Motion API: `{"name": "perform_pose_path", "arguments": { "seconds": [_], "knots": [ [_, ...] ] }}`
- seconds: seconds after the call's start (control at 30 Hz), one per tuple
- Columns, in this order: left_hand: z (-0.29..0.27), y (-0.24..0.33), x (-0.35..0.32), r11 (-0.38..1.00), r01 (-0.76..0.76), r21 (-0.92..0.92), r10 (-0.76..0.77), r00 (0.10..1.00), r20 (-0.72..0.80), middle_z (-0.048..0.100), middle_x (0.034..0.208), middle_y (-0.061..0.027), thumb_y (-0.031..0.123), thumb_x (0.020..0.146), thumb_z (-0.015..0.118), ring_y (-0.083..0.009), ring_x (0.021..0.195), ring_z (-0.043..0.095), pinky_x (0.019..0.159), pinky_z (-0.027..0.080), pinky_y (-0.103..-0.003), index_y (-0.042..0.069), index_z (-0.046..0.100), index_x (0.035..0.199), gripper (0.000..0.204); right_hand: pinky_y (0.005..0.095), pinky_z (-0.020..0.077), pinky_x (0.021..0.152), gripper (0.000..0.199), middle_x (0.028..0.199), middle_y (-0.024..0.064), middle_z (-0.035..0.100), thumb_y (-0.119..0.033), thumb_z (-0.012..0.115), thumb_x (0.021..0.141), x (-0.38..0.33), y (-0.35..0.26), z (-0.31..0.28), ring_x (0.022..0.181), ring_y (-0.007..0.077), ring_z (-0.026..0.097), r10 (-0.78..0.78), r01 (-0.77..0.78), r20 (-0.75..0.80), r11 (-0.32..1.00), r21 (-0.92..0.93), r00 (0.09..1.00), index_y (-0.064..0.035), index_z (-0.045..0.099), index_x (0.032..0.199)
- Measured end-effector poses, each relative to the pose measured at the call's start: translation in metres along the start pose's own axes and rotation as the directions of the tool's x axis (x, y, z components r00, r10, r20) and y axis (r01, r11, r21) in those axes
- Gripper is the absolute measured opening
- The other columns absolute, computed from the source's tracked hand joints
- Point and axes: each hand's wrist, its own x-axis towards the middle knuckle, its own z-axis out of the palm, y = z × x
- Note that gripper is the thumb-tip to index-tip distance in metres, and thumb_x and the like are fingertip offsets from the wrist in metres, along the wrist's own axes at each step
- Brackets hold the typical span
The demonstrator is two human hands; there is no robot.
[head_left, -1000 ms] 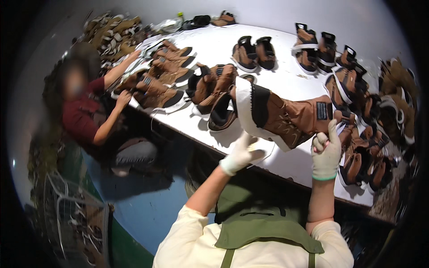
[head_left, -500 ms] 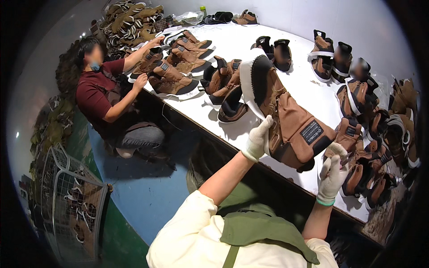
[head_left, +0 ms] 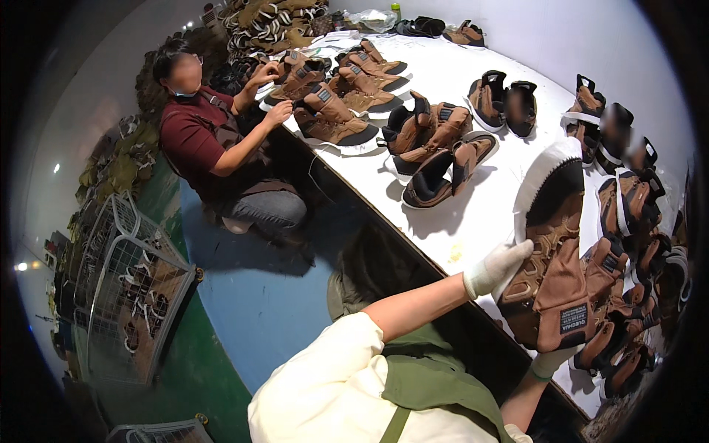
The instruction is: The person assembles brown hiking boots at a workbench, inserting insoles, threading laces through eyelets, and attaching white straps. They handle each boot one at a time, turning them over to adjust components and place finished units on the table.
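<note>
A brown hiking boot (head_left: 557, 273) with a black toe, a white sole edge and a dark label on its tongue is tilted up in front of me, toe pointing away, above the right part of the table. My left hand (head_left: 496, 268), in a white knit glove, is closed on the side of the boot along its sole edge. Also gloved, my right hand (head_left: 555, 360) is at the boot's collar end. Its fingers are hidden behind the boot.
The white table (head_left: 436, 74) bears rows of similar boots (head_left: 354, 122), a low shoe (head_left: 436, 181) and crowded boots along its right side. At the left, a crouching co-worker (head_left: 229, 148) reaches toward the boots. A wire mesh cart (head_left: 140, 288) stands on the floor.
My view has swung rightward. The boot has turned more upright, toe up. My right hand, open beside the boot before, is now at its collar end. The low shoe looks shifted or turned.
</note>
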Motion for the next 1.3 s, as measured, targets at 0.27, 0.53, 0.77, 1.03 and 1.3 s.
{"name": "perform_pose_path", "arguments": {
  "seconds": [0.27, 0.53, 0.77, 1.03, 1.3],
  "knots": [
    [-0.038, -0.011, 0.005, 0.945, -0.095, 0.312, 0.031, 0.978, 0.204, 0.055, 0.123, -0.0102, 0.042, 0.099, 0.045, -0.0166, 0.102, 0.056, 0.087, 0.046, -0.027, 0.002, 0.038, 0.143, 0.059, 0.0305, 0.0495, 0.072, 0.033, 0.101, 0.0069, 0.061, -0.013, 0.055, 0.093, 0.013, 0.018, -0.049, 0.086, 0.0172, 0.06, 0.117, -0.123, -0.233, 0.992, -0.011, 0.965, 0.0019, 0.053, 0.122],
    [-0.081, -0.003, 0.0, 0.78, -0.037, 0.625, 0.168, 0.974, -0.152, 0.061, 0.096, -0.0033, 0.026, 0.094, 0.059, -0.0099, 0.086, 0.054, 0.079, 0.045, -0.024, -0.003, 0.059, 0.116, 0.037, 0.0311, 0.0487, 0.076, 0.034, 0.105, 0.0074, 0.06, -0.015, 0.052, 0.094, 0.01, 0.027, -0.087, 0.09, 0.0177, 0.059, 0.174, -0.217, -0.399, 0.974, -0.064, 0.9, 0.0017, 0.052, 0.124],
    [-0.09, -0.01, -0.013, 0.722, 0.112, 0.682, 0.049, 0.976, -0.212, 0.063, 0.106, -0.0077, 0.017, 0.094, 0.06, -0.0124, 0.097, 0.058, 0.088, 0.048, -0.027, -0.005, 0.058, 0.12, 0.034, 0.0316, 0.0479, 0.079, 0.036, 0.109, 0.0077, 0.059, -0.017, 0.05, 0.095, 0.014, 0.034, -0.091, 0.094, 0.0182, 0.058, 0.191, -0.234, -0.426, 0.971, -0.051, 0.885, 0.0015, 0.051, 0.126],
    [-0.083, -0.012, -0.019, 0.587, 0.021, 0.809, 0.171, 0.974, -0.15, 0.066, 0.102, -0.0112, 0.021, 0.092, 0.062, -0.016, 0.094, 0.061, 0.086, 0.049, -0.029, -0.005, 0.061, 0.115, 0.035, 0.0321, 0.0471, 0.083, 0.038, 0.112, 0.0082, 0.058, -0.02, 0.048, 0.096, 0.003, 0.038, -0.11, 0.098, 0.0187, 0.057, 0.203, -0.242, -0.437, 0.97, -0.035, 0.877, 0.0012, 0.05, 0.128],
    [-0.089, -0.019, -0.018, 0.361, 0.019, 0.933, 0.109, 0.992, -0.062, 0.064, 0.115, -0.0131, 0.023, 0.093, 0.062, -0.0213, 0.105, 0.063, 0.09, 0.052, -0.033, 0.001, 0.059, 0.123, 0.038, 0.0327, 0.0462, 0.086, 0.04, 0.116, 0.0086, 0.057, -0.022, 0.046, 0.097, -0.029, 0.043, -0.133, 0.102, 0.0192, 0.056, 0.193, -0.222, -0.523, 0.975, 0.006, 0.83, 0.001, 0.049, 0.13]
  ]
}}
